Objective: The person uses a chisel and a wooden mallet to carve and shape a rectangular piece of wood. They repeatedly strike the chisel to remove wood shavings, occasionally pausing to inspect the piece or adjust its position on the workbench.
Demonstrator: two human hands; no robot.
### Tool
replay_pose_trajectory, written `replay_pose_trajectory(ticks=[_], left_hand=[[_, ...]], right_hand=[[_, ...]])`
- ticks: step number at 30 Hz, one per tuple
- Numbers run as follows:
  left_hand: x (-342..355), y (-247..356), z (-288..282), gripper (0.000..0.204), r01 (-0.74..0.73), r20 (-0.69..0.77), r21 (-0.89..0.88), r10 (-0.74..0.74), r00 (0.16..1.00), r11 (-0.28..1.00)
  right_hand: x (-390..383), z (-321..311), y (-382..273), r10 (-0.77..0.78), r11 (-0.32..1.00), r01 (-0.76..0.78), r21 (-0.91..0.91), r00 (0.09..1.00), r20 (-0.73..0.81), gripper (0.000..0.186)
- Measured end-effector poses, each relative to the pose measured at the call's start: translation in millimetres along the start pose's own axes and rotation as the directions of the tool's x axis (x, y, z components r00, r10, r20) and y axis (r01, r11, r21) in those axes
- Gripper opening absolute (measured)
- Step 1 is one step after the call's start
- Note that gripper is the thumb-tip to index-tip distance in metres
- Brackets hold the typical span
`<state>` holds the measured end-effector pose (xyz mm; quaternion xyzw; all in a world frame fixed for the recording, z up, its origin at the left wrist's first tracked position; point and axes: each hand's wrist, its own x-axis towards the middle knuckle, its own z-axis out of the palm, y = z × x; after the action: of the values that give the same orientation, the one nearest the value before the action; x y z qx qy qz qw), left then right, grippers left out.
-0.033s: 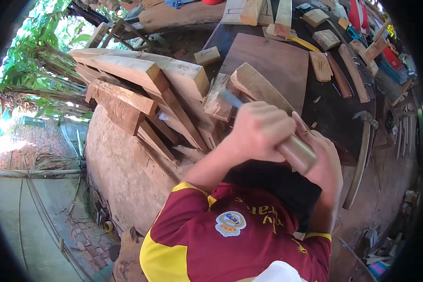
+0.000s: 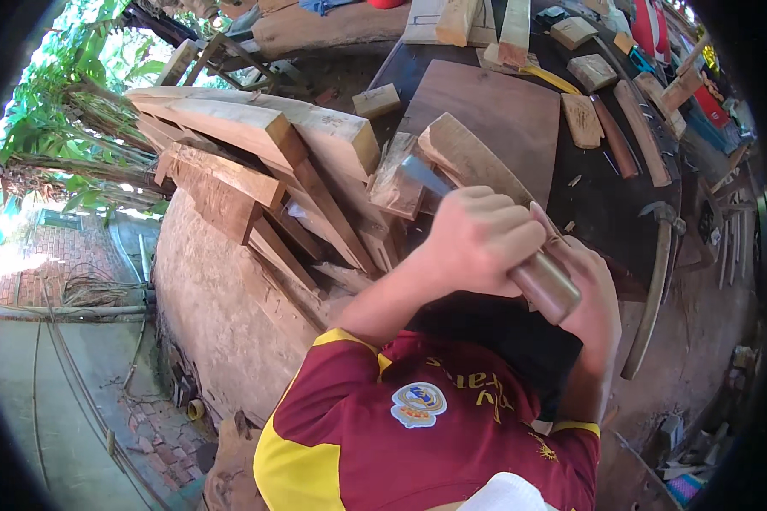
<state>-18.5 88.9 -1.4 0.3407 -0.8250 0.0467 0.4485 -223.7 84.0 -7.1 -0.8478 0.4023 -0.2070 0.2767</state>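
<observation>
My left hand (image 2: 483,238) is wrapped round the brown handle of a chisel (image 2: 547,285). The flat metal blade points away to the upper left, beside the end of a pale wooden piece (image 2: 477,157). My right hand (image 2: 590,281) grips the near end of that piece, with its thumb lying along the wood; the other fingers are mostly hidden behind the chisel handle and my left hand. A rough wooden block (image 2: 398,179) sits just left of the blade. Whether the blade touches wood, I cannot tell.
Long wooden beams (image 2: 302,136) lean at the left. A brown board (image 2: 490,102) lies on the dark table (image 2: 588,200), with offcuts (image 2: 581,119) and tools at its right. A long-handled hammer (image 2: 656,281) hangs at the right edge. Plants and a brick wall stand far left.
The chisel and my left hand have shifted slightly right and toward me, and the blade looks sharper than before. My right hand and the wooden piece stay nearly still.
</observation>
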Motion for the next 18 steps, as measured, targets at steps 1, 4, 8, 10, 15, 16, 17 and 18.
replay_pose_trajectory(ticks=[1,4,8,10,15,16,17,18], left_hand=[[2,1,3,0.028,0.005,-0.019,-0.027,-0.005,1.000,1.000],[4,-3,7,0.027,0.018,-0.043,-0.067,-0.020,0.999,0.998],[3,-17,9,0.028,0.088,-0.052,-0.165,-0.098,0.994,0.982],[0,-19,13,0.028,0.107,-0.063,-0.142,-0.117,0.991,0.984],[3,-21,17,0.027,0.137,-0.110,-0.109,-0.149,0.983,0.985],[3,-22,17,0.027,0.142,-0.115,-0.106,-0.154,0.981,0.984],[3,-22,17,0.028,0.146,-0.121,-0.103,-0.158,0.980,0.984],[3,-23,18,0.028,0.140,-0.141,-0.109,-0.155,0.978,0.984]], right_hand=[[-2,1,1,-0.022,0.999,0.023,0.026,1.000,-0.016,0.081],[-3,3,1,-0.003,0.999,0.002,-0.037,1.000,-0.025,0.076],[-3,1,-4,0.065,0.994,-0.066,-0.092,0.998,-0.010,0.079],[-3,-2,-2,0.055,0.997,-0.055,-0.053,0.998,-0.005,0.080],[-5,6,15,0.002,0.978,0.010,0.207,0.998,-0.058,0.082],[-6,9,15,0.023,0.960,-0.001,0.279,0.997,-0.077,0.082],[-7,15,16,0.035,0.950,0.008,0.311,0.991,-0.130,0.082],[-9,22,18,0.047,0.940,0.018,0.342,0.982,-0.182,0.082]])
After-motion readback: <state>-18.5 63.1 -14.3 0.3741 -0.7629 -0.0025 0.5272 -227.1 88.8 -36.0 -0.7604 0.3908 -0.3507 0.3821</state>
